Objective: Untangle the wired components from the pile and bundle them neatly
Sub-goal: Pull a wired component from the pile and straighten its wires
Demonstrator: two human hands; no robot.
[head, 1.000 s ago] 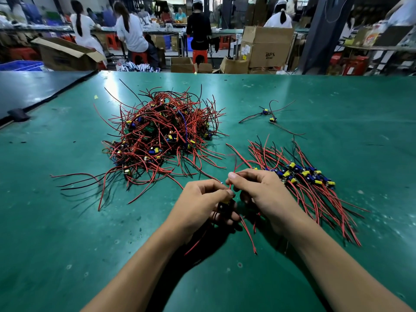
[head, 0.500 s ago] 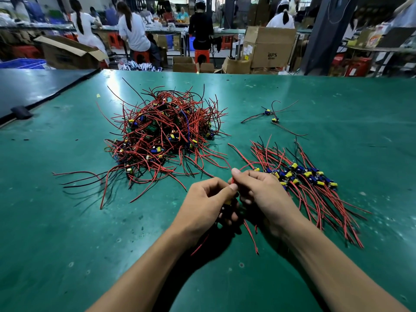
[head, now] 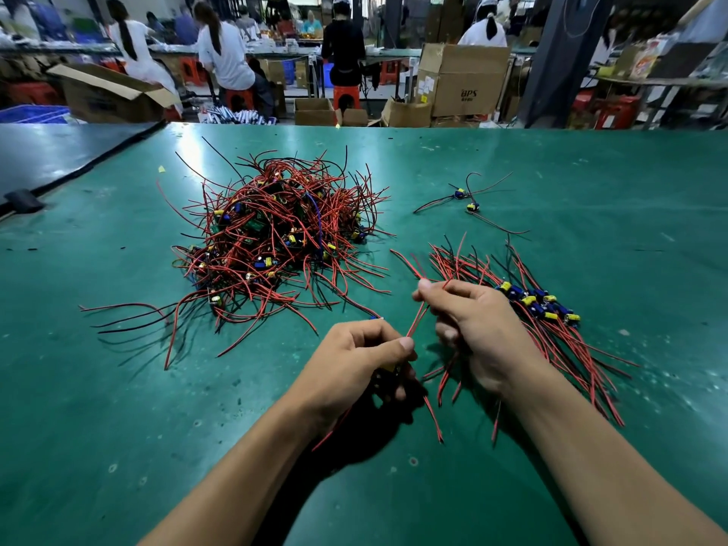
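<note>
A tangled pile (head: 275, 238) of red and black wired components lies on the green table (head: 118, 407), left of centre. A sorted bundle (head: 551, 329) with its blue and yellow parts side by side lies to the right. My left hand (head: 354, 364) grips one small component, and its red wires hang below my fingers. My right hand (head: 472, 329) pinches a red wire (head: 415, 323) of that component between thumb and forefinger and holds it stretched upward. Both hands hover just above the table, between the pile and the bundle.
Two loose wired components (head: 467, 201) lie apart at the back right of the table. A black clip (head: 21, 201) sits at the left edge beside a second dark table. Beyond the far edge stand cardboard boxes (head: 461, 80) and several seated workers.
My hands have drawn apart. The right hand has risen and moved right, pulling a red wire straight out of the component that the left hand holds.
</note>
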